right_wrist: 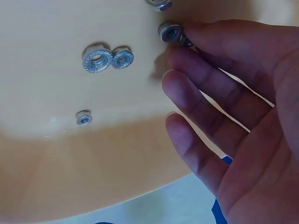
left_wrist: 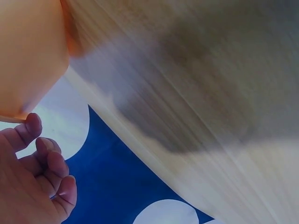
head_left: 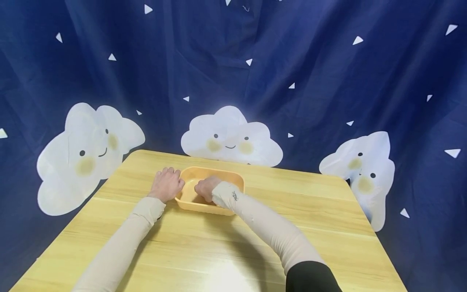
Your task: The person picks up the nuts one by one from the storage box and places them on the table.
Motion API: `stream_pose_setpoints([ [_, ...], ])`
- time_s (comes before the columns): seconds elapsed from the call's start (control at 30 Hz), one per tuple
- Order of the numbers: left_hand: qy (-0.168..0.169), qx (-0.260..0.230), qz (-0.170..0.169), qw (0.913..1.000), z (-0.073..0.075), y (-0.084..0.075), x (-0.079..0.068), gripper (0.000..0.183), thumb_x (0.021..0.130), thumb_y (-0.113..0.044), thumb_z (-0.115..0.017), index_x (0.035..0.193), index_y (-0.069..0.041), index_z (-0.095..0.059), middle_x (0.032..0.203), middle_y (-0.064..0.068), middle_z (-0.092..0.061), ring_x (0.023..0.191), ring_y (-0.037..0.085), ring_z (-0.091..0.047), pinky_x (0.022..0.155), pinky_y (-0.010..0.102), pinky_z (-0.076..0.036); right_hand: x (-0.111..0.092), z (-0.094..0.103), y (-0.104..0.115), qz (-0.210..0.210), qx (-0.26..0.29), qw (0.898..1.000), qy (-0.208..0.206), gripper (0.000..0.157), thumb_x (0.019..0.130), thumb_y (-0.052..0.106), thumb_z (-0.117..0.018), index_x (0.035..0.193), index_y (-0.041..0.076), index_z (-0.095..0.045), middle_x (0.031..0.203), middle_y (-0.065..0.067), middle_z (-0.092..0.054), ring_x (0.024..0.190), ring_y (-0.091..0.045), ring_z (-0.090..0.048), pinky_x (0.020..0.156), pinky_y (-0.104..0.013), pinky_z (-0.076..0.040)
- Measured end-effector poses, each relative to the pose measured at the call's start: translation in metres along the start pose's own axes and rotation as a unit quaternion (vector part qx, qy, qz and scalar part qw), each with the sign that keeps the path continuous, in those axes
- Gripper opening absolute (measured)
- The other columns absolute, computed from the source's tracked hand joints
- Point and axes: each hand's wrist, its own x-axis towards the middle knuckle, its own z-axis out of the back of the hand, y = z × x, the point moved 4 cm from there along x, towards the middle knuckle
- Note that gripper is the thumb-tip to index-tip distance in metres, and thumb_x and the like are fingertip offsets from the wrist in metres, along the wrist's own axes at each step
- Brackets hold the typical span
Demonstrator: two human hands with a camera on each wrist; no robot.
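A shallow orange plastic bin (head_left: 213, 209) stands on the wooden table. My left hand (head_left: 166, 185) is at its left rim with fingers curled; in the left wrist view one fingertip (left_wrist: 33, 122) meets the rim. My right hand (head_left: 206, 188) reaches down inside the bin. In the right wrist view, its thumb and index finger pinch at a small metal flange nut (right_wrist: 187, 41), mostly hidden by the fingertips. Another flange nut (right_wrist: 170, 32) sits right against them. Further off on the bin floor lie a larger flange nut (right_wrist: 97, 59), a smaller one touching it (right_wrist: 123, 58) and a tiny one (right_wrist: 84, 118).
One more nut (right_wrist: 159, 3) shows at the top edge of the right wrist view. The light wooden table (head_left: 292, 211) extends around the bin. Behind it hangs a dark blue curtain (head_left: 219, 73) with white clouds and triangles.
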Motion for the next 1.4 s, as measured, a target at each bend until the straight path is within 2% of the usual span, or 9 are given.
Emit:
stream_pose_setpoints([
  [0.17,0.002,0.000,-0.002,1.0000,-0.001,-0.001,-0.001,0.025,0.097,-0.023,-0.052,0.093,0.000,-0.063,0.088,0.018,-0.063,0.088,0.040,-0.061,0.073,0.054,-0.047,0.001,-0.003,0.002,-0.010,-0.011,1.000,0.002,0.015,0.094,0.009,-0.064,0.107,0.018,-0.066,0.090,0.005,-0.061,0.070,-0.011,-0.048,0.067,-0.025,-0.053],
  [0.23,0.001,0.002,-0.004,1.0000,-0.001,-0.002,-0.001,0.026,0.097,-0.023,-0.052,0.093,0.000,-0.063,0.088,0.019,-0.063,0.088,0.040,-0.061,0.073,0.054,-0.048,0.001,-0.004,0.003,-0.013,-0.013,1.000,0.000,0.015,0.094,0.010,-0.064,0.107,0.018,-0.067,0.092,0.005,-0.065,0.070,-0.011,-0.051,0.068,-0.027,-0.055],
  [0.43,0.007,0.000,-0.006,1.0000,-0.003,-0.003,-0.001,0.027,0.097,-0.023,-0.051,0.096,0.001,-0.064,0.090,0.019,-0.064,0.090,0.041,-0.061,0.074,0.054,-0.047,0.001,-0.007,-0.001,-0.016,0.003,1.000,0.006,0.014,0.093,0.008,-0.064,0.103,0.018,-0.065,0.088,0.005,-0.063,0.068,-0.010,-0.050,0.065,-0.025,-0.053],
  [0.63,0.015,-0.004,-0.001,0.9999,-0.003,-0.001,-0.001,0.029,0.098,-0.025,-0.050,0.099,0.000,-0.064,0.094,0.019,-0.065,0.091,0.040,-0.061,0.076,0.054,-0.047,-0.004,-0.008,-0.007,-0.013,0.010,1.000,-0.002,0.018,0.091,0.007,-0.064,0.104,0.019,-0.065,0.094,0.006,-0.068,0.072,-0.010,-0.052,0.068,-0.024,-0.052],
  [1.03,0.015,-0.001,0.002,0.9999,-0.001,0.001,0.000,0.026,0.097,-0.024,-0.049,0.095,-0.001,-0.063,0.088,0.018,-0.062,0.086,0.039,-0.060,0.073,0.053,-0.045,-0.017,-0.002,-0.012,-0.012,0.027,1.000,-0.007,0.019,0.090,0.007,-0.067,0.105,0.018,-0.065,0.094,0.004,-0.068,0.074,-0.011,-0.054,0.071,-0.024,-0.053],
  [1.27,0.017,-0.008,0.005,0.9998,0.000,0.002,0.000,0.024,0.097,-0.022,-0.049,0.091,-0.002,-0.061,0.086,0.017,-0.061,0.085,0.039,-0.060,0.072,0.053,-0.045,-0.017,-0.007,-0.021,-0.020,0.058,0.998,-0.004,0.016,0.088,0.007,-0.071,0.093,0.019,-0.063,0.091,0.006,-0.067,0.072,-0.010,-0.053,0.069,-0.023,-0.051],
  [1.4,0.017,-0.010,0.006,0.9998,-0.001,0.001,0.000,0.024,0.096,-0.022,-0.048,0.089,-0.003,-0.060,0.086,0.016,-0.060,0.085,0.039,-0.059,0.072,0.053,-0.044,-0.019,-0.011,-0.029,-0.024,0.085,0.996,0.002,0.017,0.091,0.007,-0.067,0.082,0.019,-0.059,0.083,0.005,-0.063,0.067,-0.011,-0.049,0.064,-0.024,-0.048],
])
